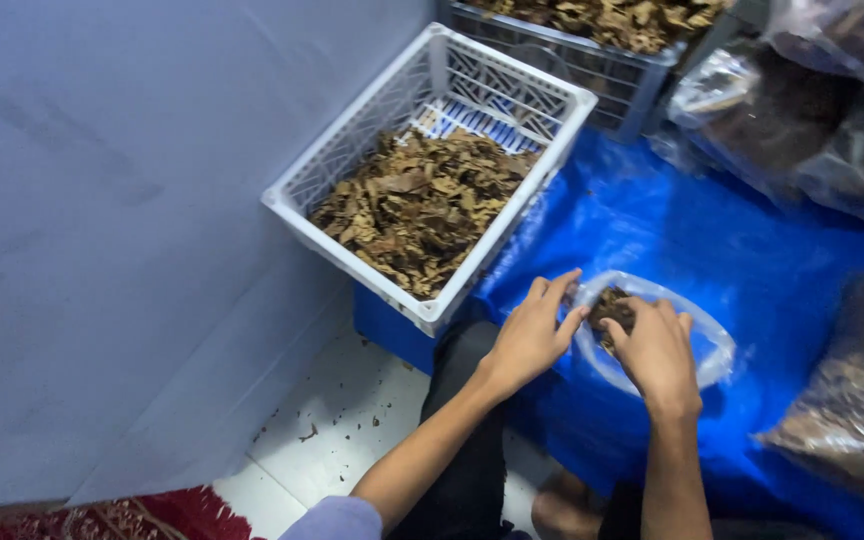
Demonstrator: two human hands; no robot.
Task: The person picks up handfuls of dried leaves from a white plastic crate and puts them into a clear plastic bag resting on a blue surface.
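Note:
A small clear plastic bag lies on a blue tarp in front of me, with brown dried leaves at its mouth. My left hand grips the bag's left rim, fingers pinching the plastic. At the opening, my right hand is closed over the clump of dried leaves. A white plastic crate stands tilted to the left of the hands and holds a heap of the same dried leaves.
A second grey crate full of dried leaves stands behind. Large clear sacks of leaves sit at top right and right. A pale blue wall is on the left. Leaf crumbs dot the white tiled floor.

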